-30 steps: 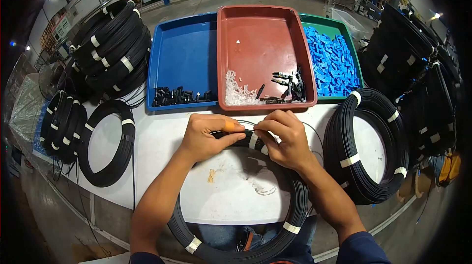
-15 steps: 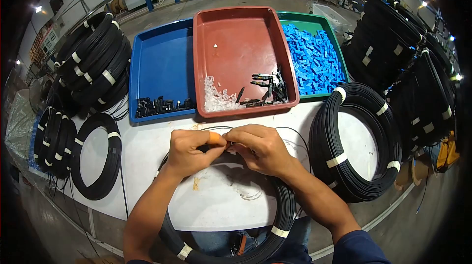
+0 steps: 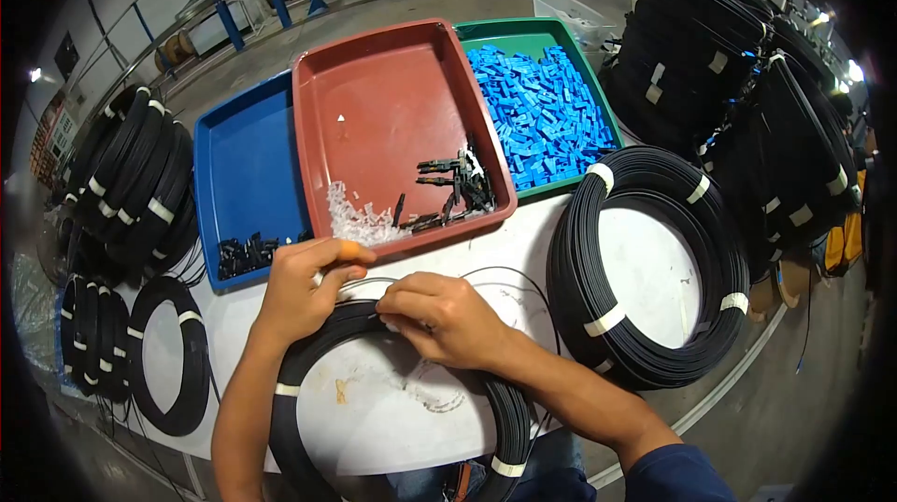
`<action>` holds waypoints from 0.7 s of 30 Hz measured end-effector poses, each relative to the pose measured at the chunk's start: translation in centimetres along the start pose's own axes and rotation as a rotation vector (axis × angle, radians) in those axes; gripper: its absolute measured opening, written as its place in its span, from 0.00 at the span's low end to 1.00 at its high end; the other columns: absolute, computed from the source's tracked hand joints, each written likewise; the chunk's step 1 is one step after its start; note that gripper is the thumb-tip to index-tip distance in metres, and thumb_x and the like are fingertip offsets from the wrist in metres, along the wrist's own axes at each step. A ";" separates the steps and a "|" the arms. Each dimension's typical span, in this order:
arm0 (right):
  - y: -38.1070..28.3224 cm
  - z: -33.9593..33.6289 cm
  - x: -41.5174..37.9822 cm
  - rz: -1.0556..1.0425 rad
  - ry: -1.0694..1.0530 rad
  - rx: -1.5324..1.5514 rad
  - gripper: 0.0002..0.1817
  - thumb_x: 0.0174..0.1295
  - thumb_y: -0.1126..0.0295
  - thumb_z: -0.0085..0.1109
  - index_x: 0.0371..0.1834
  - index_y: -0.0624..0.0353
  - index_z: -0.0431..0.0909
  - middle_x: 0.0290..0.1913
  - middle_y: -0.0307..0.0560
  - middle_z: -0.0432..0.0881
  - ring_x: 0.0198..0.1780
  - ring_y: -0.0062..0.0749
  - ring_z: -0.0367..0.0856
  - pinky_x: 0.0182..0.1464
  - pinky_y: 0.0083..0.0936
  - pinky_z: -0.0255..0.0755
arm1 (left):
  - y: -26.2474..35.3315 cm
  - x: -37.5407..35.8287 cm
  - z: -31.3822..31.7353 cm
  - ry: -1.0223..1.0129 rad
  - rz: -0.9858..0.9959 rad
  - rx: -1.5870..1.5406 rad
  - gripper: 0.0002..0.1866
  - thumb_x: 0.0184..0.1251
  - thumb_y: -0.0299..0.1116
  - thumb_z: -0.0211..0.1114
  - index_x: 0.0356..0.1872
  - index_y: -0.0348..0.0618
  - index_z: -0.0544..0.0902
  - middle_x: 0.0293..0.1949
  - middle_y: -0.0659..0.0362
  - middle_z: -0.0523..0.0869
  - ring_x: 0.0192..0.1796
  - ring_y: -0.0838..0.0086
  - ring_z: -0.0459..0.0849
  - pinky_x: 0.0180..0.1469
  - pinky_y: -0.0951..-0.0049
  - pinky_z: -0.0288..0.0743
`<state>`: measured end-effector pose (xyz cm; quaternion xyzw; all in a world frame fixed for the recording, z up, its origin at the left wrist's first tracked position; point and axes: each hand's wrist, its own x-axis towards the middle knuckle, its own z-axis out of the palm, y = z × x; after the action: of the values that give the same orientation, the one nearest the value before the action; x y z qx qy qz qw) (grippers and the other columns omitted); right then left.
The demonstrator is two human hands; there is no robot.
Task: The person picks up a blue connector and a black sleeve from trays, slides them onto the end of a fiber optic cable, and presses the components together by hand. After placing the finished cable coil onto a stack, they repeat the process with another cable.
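Observation:
My left hand [image 3: 310,280] is over the front of the red tray, thumb and index finger apart, with nothing visible between them. An orange cover wraps one of its fingertips. My right hand [image 3: 444,317] rests at the top of a black cable coil [image 3: 512,409], its fingers pinched; something small and pale shows at the fingertips, too hidden to name. The coil, bound with white tape, lies partly on the table and partly over my lap. In the red tray [image 3: 383,110] are clear plastic pieces [image 3: 360,220] and black connectors [image 3: 453,184].
A blue tray [image 3: 245,142] with small black parts is on the left, a green tray [image 3: 603,100] of blue pieces [image 3: 542,114] on the right. A large cable coil [image 3: 584,268] stands on the white table [image 3: 374,409]. More coils [image 3: 140,175] are stacked at both sides.
My hands have come apart: the left moved left toward the red tray, while the right stayed near the coil. The whole view has turned and shifted.

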<state>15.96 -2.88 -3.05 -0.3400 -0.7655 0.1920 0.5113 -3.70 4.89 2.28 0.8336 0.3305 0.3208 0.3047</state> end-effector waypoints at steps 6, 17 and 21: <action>0.2 -0.1 -0.1 0.023 -0.019 -0.015 0.08 0.54 0.77 0.66 0.38 0.63 0.81 0.34 0.51 0.81 0.38 0.50 0.82 0.42 0.42 0.77 | -2.6 8.1 5.0 -0.184 0.101 0.197 0.11 0.57 0.26 0.74 0.41 0.34 0.88 0.33 0.47 0.90 0.34 0.63 0.90 0.39 0.66 0.81; 0.1 -0.4 -0.2 0.067 -0.103 -0.032 0.12 0.54 0.78 0.65 0.42 0.62 0.82 0.42 0.47 0.83 0.43 0.42 0.82 0.47 0.35 0.75 | -3.2 12.0 9.5 -0.101 -0.070 0.343 0.15 0.55 0.32 0.74 0.44 0.39 0.88 0.28 0.51 0.89 0.33 0.54 0.89 0.40 0.58 0.81; 0.1 -0.5 -0.1 0.064 -0.099 -0.005 0.11 0.54 0.78 0.65 0.42 0.62 0.82 0.41 0.47 0.83 0.42 0.44 0.82 0.47 0.36 0.75 | -3.7 12.0 8.4 -0.054 -0.006 0.294 0.13 0.57 0.29 0.71 0.43 0.38 0.87 0.30 0.50 0.89 0.32 0.55 0.88 0.39 0.59 0.81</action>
<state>16.47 -2.84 -2.99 -0.3556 -0.7793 0.2226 0.4655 8.11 13.61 -1.53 0.8767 0.3680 0.2456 0.1890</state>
